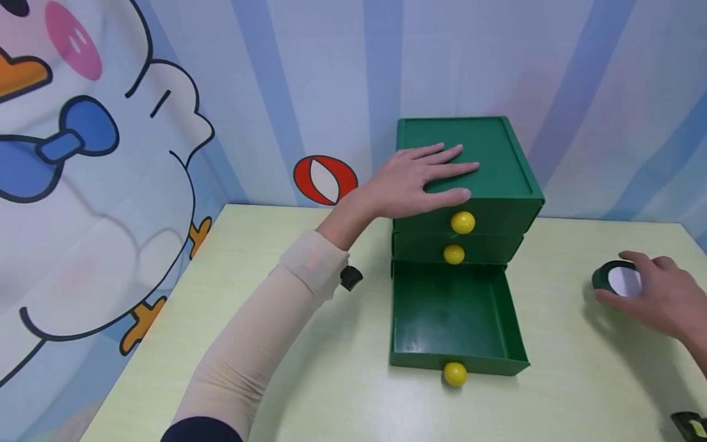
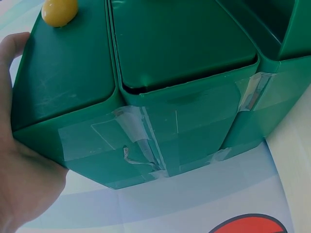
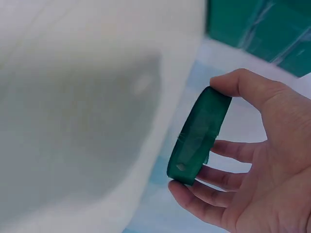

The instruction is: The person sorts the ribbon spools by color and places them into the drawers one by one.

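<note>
Left hand lies flat, fingers straight, on my green drawer unit, steadying it; right hand curls around tape roll beside open bottom drawer.

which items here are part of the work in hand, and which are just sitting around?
In use:
- green drawer unit, left hand flat on its top
- open bottom drawer, pulled out
- green tape roll, gripped by the right hand

Lying about:
- small black and yellow object at the table's near right edge
- table itself
</note>
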A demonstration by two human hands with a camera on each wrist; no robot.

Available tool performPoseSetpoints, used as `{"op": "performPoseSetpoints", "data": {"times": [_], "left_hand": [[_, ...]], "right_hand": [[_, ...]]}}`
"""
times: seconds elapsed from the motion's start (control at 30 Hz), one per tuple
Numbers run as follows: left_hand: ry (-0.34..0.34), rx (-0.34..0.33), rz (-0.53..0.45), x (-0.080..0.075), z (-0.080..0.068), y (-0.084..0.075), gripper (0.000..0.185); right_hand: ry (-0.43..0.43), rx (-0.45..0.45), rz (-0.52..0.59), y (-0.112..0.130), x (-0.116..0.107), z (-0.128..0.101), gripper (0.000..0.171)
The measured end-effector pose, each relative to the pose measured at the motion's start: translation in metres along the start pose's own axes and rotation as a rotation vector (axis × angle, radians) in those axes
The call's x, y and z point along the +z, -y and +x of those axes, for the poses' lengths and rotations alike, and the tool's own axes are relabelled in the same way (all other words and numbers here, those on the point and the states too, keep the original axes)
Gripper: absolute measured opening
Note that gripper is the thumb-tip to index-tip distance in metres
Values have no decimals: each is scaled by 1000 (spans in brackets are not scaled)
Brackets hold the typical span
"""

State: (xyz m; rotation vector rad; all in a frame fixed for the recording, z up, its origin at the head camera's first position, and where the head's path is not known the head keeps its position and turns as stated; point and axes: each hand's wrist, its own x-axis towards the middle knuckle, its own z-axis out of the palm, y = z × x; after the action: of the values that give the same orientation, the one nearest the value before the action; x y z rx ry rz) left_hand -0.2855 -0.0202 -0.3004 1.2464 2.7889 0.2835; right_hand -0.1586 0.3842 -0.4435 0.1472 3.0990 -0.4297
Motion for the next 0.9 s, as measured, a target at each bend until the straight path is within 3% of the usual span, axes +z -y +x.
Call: {"op": "performPoseSetpoints", "data": {"times": [0.6,0.9], "left_hand": [[-8,0,16,2,3,-2,63],[-9,-9,8,3,3,-2,63]], "right_hand": [[158,-224,37,95,-37,-34,86],[226,-344,44,142,-29,-36,89]]}}
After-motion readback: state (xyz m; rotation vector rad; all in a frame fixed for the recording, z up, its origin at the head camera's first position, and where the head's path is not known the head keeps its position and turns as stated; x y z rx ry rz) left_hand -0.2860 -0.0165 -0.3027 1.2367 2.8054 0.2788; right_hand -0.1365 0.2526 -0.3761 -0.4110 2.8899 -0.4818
